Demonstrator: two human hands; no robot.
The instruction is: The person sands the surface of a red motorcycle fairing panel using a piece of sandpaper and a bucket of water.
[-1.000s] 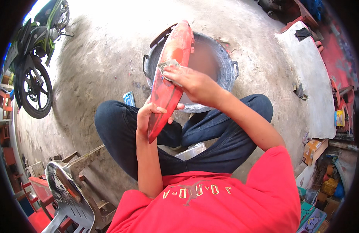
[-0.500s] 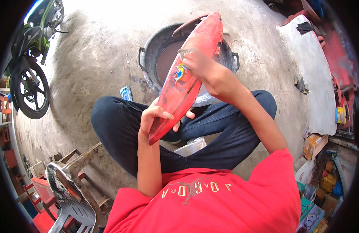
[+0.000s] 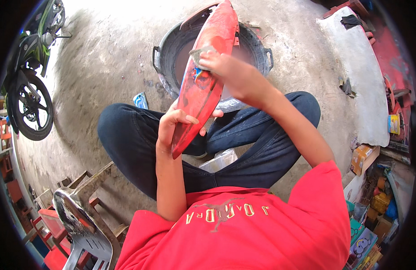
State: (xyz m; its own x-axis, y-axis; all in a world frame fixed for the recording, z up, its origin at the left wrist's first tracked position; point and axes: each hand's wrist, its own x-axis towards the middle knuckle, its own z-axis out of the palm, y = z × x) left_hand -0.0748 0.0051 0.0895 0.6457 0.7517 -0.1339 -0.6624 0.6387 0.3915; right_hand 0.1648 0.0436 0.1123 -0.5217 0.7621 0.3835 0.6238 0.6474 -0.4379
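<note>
A long red motorcycle body panel [image 3: 193, 100] slants up from my lap over a black basin [image 3: 168, 53] of murky water. My left hand [image 3: 173, 123] grips the panel's lower end, thumb on top and fingertips showing at the far edge. Blurred by motion, my right hand [image 3: 226, 69] presses a small grey sheet that looks like sandpaper [image 3: 199, 55] onto the panel's upper face. Beside its fingers is a worn patch [image 3: 201, 74] with blue, yellow and dark colours. A dark line runs along the panel's lower part.
Left of the basin lies a blue and white flat object [image 3: 140, 100] on the concrete floor. A motorcycle [image 3: 33, 99] stands at far left, a worn chair [image 3: 82, 216] at lower left. Boxes [image 3: 364, 158] and clutter line the right side, near a pale slab [image 3: 352, 76].
The sheet and my right hand have shifted up and left along the panel, covering more of the coloured patch. The whole view has moved slightly; my left hand keeps its hold.
</note>
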